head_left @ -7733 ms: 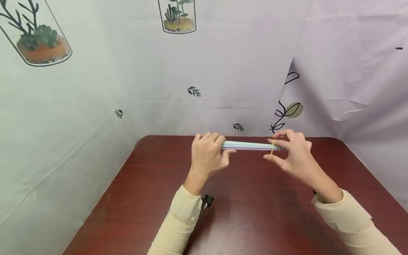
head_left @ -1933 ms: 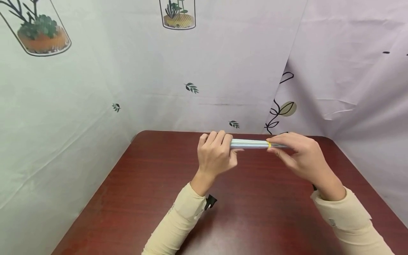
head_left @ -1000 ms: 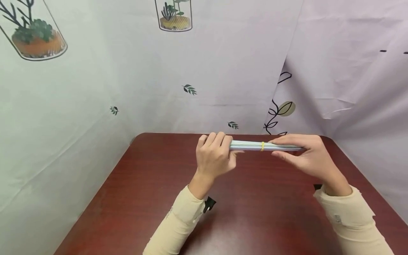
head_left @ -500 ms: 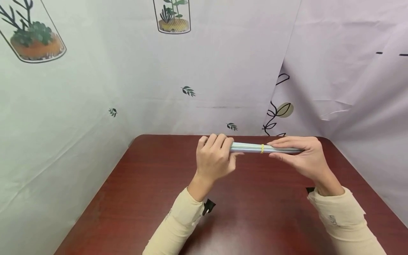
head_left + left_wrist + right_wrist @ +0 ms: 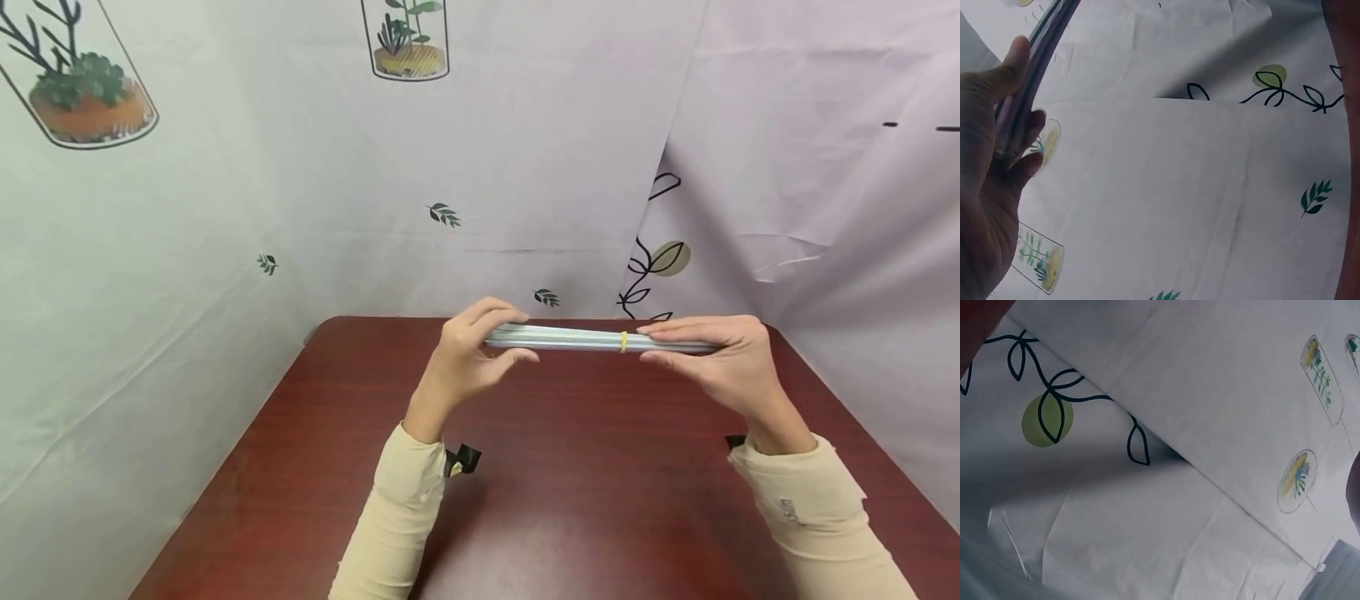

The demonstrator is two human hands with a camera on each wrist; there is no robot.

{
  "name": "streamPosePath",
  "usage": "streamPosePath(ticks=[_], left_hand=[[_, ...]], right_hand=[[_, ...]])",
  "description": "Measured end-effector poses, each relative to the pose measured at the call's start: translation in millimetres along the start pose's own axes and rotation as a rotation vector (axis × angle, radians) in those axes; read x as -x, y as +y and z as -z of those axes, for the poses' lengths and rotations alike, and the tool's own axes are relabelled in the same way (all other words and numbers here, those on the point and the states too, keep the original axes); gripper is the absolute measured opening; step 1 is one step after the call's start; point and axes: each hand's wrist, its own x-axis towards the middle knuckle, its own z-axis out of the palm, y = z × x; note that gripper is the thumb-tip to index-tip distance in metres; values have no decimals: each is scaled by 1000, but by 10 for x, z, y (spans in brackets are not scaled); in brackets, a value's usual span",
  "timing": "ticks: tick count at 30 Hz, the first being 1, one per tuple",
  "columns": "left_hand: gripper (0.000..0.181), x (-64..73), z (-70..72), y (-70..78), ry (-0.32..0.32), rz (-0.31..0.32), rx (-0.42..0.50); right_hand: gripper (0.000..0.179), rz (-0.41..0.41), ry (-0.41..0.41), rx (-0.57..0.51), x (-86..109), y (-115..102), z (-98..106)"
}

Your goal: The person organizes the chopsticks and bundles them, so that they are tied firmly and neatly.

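Observation:
A bundle of slim pastel chopsticks (image 5: 573, 337), tapering toward the right, is held level above the table in the head view. A yellow rubber band (image 5: 623, 342) is wrapped around it, right of the middle. My left hand (image 5: 472, 346) grips the thicker left end between fingers above and thumb below. The narrow end lies between the fingers and thumb of my right hand (image 5: 723, 354), just right of the band. In the left wrist view, the chopsticks (image 5: 1044, 53) rise from the curled left hand (image 5: 985, 162). The right wrist view shows only a dark sliver of hand at its edge.
The dark red wooden table (image 5: 570, 500) spreads below both hands. A pale curtain (image 5: 525, 150) printed with plants and leaves hangs behind it and along the sides. Black camera mounts (image 5: 465, 458) show at the wrists, by the cream sleeves.
Earlier the right fingers stretched the loose yellow band around the right end; now it sits tight, further along. The left hand has just shifted left, exposing more of the chopsticks.

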Motion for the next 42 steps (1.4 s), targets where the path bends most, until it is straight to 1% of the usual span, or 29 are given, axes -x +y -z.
streamPosePath(ticks=[2,4,7,9,10,12,14,15,17,18,21,25,27,29,32,33,35,37,38,39,40,41,42], left_hand=[[44,9,-42,-38,10,7,89],[43,17,-103,-62,22,17,121],[41,40,-171,-85,52,59,120],[41,76,-179,-91,68,91,108],[41,105,-172,-89,73,108,98],[41,177,-152,-77,75,140,84],[42,247,-137,-63,65,160,79],[42,274,-130,-56,58,169,81],[41,304,-122,-52,45,175,84],[41,306,-118,-54,41,171,85],[40,274,-100,-51,37,152,74],[41,176,-97,-36,40,111,56],[41,119,-106,-38,39,97,53],[42,70,-115,-47,46,91,60],[42,10,-121,-68,52,102,79],[42,-6,-122,-74,50,109,88],[42,-34,-122,-74,38,126,100],[41,-47,-123,-64,18,141,88],[39,-51,-124,-54,4,149,51],[37,-51,-128,-42,-8,149,-13],[35,-51,-137,-30,-18,148,-98],[33,-52,-151,-16,-24,142,-199],[31,-53,-171,-4,-26,134,-313]], right_hand=[[43,-18,1,8,5,14,10],[42,-41,4,13,8,16,1],[39,-90,8,17,-13,-4,-55],[36,-133,3,31,-25,-7,-113],[34,-155,-3,39,-17,26,-136],[33,-198,-18,75,14,106,-169],[33,-225,-38,105,52,184,-180],[34,-234,-46,118,70,219,-177],[35,-227,-60,128,88,259,-171],[36,-216,-68,136,86,254,-169],[39,-135,-85,166,57,224,-162],[41,-17,-87,205,-46,62,-141],[41,6,-85,212,-104,-21,-114],[41,16,-91,214,-143,-46,-72],[43,21,-99,227,-147,37,12],[42,29,-100,248,-137,83,40],[36,54,-103,311,-106,180,82],[20,104,-90,436,-69,256,93],[16,137,-76,519,-52,282,84],[21,170,-55,610,-37,300,66],[29,202,-30,693,-21,314,41],[35,234,0,774,-9,324,9],[38,258,36,856,1,336,-26]])
